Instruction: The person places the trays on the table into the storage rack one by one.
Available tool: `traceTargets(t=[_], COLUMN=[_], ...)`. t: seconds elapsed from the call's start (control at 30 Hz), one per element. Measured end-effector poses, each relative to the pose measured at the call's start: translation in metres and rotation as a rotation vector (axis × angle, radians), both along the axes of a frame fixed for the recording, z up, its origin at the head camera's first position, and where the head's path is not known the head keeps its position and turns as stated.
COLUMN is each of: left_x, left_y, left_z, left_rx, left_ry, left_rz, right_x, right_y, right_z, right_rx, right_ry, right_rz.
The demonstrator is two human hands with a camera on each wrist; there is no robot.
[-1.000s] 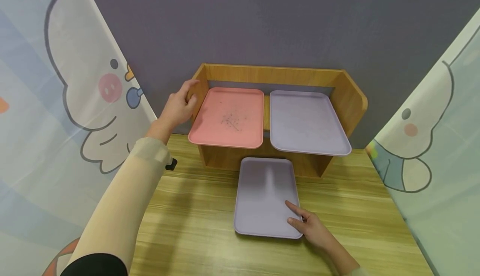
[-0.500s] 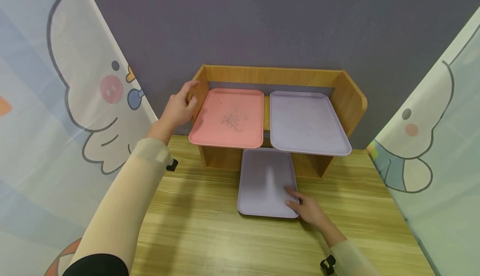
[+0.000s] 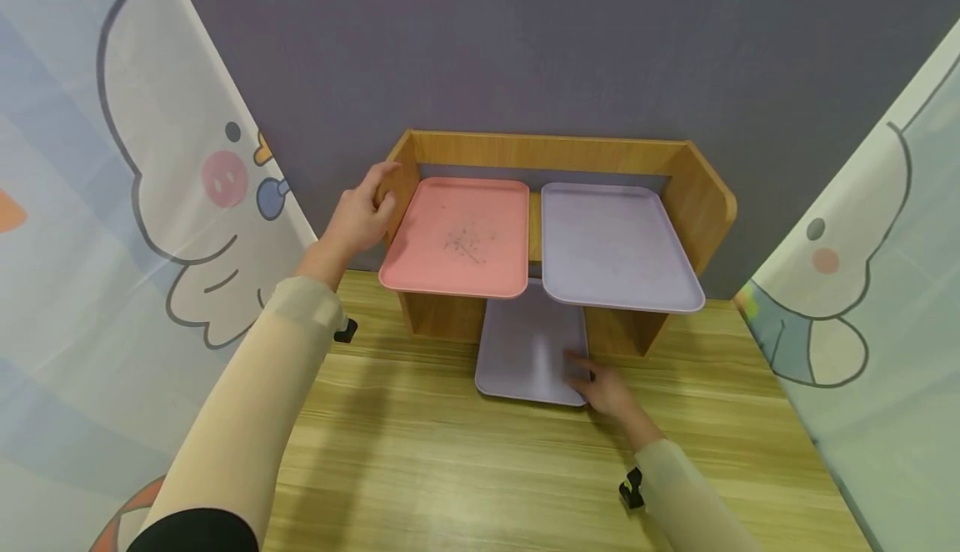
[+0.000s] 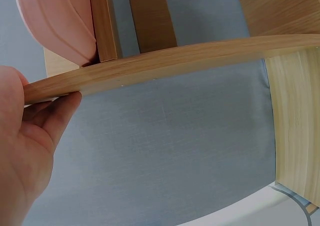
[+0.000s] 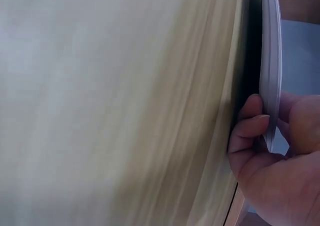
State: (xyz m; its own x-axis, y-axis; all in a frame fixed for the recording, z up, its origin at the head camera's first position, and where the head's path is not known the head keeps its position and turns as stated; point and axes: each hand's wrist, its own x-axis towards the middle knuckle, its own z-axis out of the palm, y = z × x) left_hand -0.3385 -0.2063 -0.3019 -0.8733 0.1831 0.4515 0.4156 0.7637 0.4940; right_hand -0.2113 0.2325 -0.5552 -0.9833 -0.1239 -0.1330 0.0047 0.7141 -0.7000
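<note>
My left hand (image 3: 358, 217) grips the left side panel (image 3: 403, 162) of a small wooden shelf (image 3: 551, 150). In the left wrist view, its fingers (image 4: 62, 113) press the outer face of that panel while the thumb side lies across the edge. Low in front, my right hand (image 3: 609, 392) holds the near right corner of a lavender tray (image 3: 528, 356). The right wrist view shows curled fingers (image 5: 250, 131) under the tray rim (image 5: 271, 51), with the thumb side over the top. The tray's far end is tucked beneath the shelf's upper level, partly hidden.
A pink tray (image 3: 480, 202) with a dark plant print and a second lavender tray (image 3: 615, 243) lie side by side on the upper level, overhanging its front. The wood-grain table (image 3: 420, 452) spreads before the shelf. Cartoon-printed cloth (image 3: 180, 202) hangs at both sides.
My right hand has slid the lower lavender tray away from me, so its far end now lies under the upper trays. My left hand has stayed on the side panel.
</note>
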Motion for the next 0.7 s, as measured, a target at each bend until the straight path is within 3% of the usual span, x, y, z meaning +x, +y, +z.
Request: traceTargets(t=[0.33,0.7], left_x=[0.0,-0.001], left_y=[0.0,0.0], left_z=[0.0,0.0], left_rx=[0.014,0.005], left_ry=[0.014,0.018], left_rz=[-0.011,-0.011], right_x=[-0.016,-0.02], right_y=[-0.001,-0.002], right_z=[0.0,0.002], right_rx=[-0.01,-0.009], right_ry=[-0.002,-0.012], right_rz=[-0.019,-0.043])
